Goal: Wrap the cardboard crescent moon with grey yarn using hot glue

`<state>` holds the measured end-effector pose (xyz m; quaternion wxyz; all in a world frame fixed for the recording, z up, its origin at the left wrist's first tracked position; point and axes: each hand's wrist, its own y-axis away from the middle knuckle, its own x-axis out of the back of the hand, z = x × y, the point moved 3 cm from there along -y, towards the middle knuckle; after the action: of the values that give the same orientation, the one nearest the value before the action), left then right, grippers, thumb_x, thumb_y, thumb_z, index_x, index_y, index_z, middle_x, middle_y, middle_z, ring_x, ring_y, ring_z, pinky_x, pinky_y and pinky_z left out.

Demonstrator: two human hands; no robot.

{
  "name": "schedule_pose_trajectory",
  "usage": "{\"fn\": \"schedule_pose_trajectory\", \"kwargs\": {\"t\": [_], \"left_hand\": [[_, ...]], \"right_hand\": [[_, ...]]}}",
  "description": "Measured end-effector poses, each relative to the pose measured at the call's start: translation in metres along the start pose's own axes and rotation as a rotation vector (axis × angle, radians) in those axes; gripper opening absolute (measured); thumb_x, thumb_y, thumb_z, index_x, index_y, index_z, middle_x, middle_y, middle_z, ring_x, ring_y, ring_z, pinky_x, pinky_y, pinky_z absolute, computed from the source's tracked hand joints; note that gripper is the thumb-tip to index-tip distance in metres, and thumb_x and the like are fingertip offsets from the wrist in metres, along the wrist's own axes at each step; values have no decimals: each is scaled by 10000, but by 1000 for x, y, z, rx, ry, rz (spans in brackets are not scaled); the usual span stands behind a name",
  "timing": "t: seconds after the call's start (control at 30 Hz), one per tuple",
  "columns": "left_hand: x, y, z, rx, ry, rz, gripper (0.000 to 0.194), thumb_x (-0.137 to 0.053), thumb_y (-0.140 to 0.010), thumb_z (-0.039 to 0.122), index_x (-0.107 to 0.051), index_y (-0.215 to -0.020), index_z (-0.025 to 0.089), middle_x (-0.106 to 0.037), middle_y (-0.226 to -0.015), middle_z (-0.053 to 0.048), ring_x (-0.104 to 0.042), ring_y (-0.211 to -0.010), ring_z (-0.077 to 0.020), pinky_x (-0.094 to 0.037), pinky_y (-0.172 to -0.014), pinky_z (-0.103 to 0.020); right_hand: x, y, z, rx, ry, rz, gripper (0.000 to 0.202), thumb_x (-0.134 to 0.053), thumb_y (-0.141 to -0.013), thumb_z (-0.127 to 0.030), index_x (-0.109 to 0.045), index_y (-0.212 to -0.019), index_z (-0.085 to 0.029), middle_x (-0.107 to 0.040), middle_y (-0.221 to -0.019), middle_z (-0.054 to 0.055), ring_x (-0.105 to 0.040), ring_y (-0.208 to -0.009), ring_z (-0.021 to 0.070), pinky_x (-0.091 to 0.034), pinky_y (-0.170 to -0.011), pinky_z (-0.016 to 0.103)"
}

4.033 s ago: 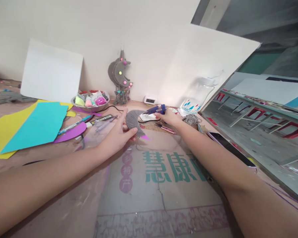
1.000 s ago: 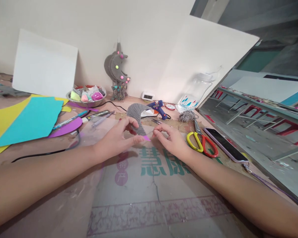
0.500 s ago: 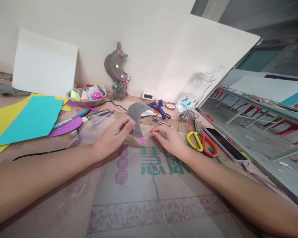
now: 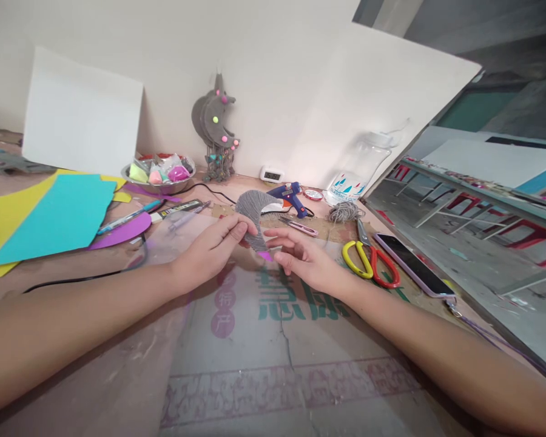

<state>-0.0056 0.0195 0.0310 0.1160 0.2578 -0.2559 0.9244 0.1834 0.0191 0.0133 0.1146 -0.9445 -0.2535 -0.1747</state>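
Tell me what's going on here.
A person holds a grey, yarn-wrapped crescent between the fingers of the left hand. The right hand is beside its lower end, thumb and fingers apart, close to the purple tip, which has no yarn over it. A blue glue gun lies behind the crescent; grey yarn and scissors lie to the right.

White partition (image 4: 300, 79), grey floor (image 4: 466, 261), long table (image 4: 482, 195) at right, red stools (image 4: 533, 237) beneath, perhaps a green board (image 4: 486, 109) behind
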Motion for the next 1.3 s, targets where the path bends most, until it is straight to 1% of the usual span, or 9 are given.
{"fn": "schedule_pose_trajectory", "kwargs": {"t": [0.13, 0.2, 0.43, 0.53, 0.83, 1.0, 1.17, 1.23, 1.3], "left_hand": [[-2, 0, -3, -15, -1, -5, 204, -428, -892, 325, -581, -877, 192, -614, -804, 2, -552, -755, -132, -441, -679, -246], [-3, 0, -6, -32, 7, -5, 202, -452, -881, 342, -579, -861, 187, -615, -800, 4, -545, -732, -124, -430, -651, -235], [-2, -1, -6, -29, -2, -25, 217, -400, -905, 312, -554, -825, 180, -587, -773, 10, -525, -728, -119, -420, -664, -237], [-3, 0, -6, -12, 19, -39, 235, -372, -916, 320, -543, -827, 184, -582, -776, 9, -530, -731, -116, -421, -665, -234], [-5, 0, -6, 1, 73, -74, 208, -394, -900, 327, -532, -823, 192, -618, -827, -3, -563, -777, -135, -439, -704, -249], [-3, 0, -2, 13, 60, -76, 270, -353, -911, 329, -554, -794, 191, -609, -794, 4, -551, -773, -132, -437, -729, -246], [-3, -3, -6, 116, 113, -57, 308, -363, -899, 390, -594, -838, 196, -629, -788, 0, -569, -771, -141, -446, -692, -243], [-5, -5, -13, 191, 159, -60, 305, -410, -876, 420, -615, -882, 195, -647, -796, -7, -583, -770, -148, -444, -651, -239], [-7, -7, -20, 249, 236, -84, 315, -466, -843, 452, -624, -904, 186, -661, -817, -21, -595, -773, -156, -441, -627, -239]], "right_hand": [[-1, -1, 4, -39, -72, -41, 413, -539, -846, -279, -445, -1243, -212, -564, -810, 11, -520, -653, 95, -412, -539, 215], [1, -1, 6, -58, -74, -35, 377, -540, -846, -279, -466, -1206, -198, -551, -743, -7, -522, -641, 96, -405, -538, 216], [4, -4, 13, -40, -27, 29, 159, -577, -823, -304, -552, -909, -173, -510, -688, -32, -452, -589, 75, -385, -549, 216], [5, -5, 12, -33, 12, 65, 148, -583, -812, -311, -552, -816, -166, -502, -667, -31, -445, -585, 78, -385, -553, 221], [7, -5, 9, -41, 76, 144, 174, -584, -799, -340, -558, -799, -168, -489, -627, -37, -441, -550, 80, -374, -532, 226], [6, -5, 6, -30, 128, 157, 176, -568, -805, -341, -550, -791, -167, -499, -642, -27, -449, -561, 89, -379, -544, 235], [9, -3, 2, 22, 317, 249, 202, -507, -848, -361, -526, -930, -178, -542, -753, 3, -472, -613, 107, -388, -580, 254], [11, -2, 1, 53, 424, 271, 189, -513, -849, -361, -522, -906, -180, -534, -739, 2, -474, -637, 113, -380, -582, 248], [11, -2, 1, 74, 504, 254, 179, -524, -847, -360, -522, -864, -181, -533, -738, 3, -469, -644, 113, -375, -577, 243]]}}
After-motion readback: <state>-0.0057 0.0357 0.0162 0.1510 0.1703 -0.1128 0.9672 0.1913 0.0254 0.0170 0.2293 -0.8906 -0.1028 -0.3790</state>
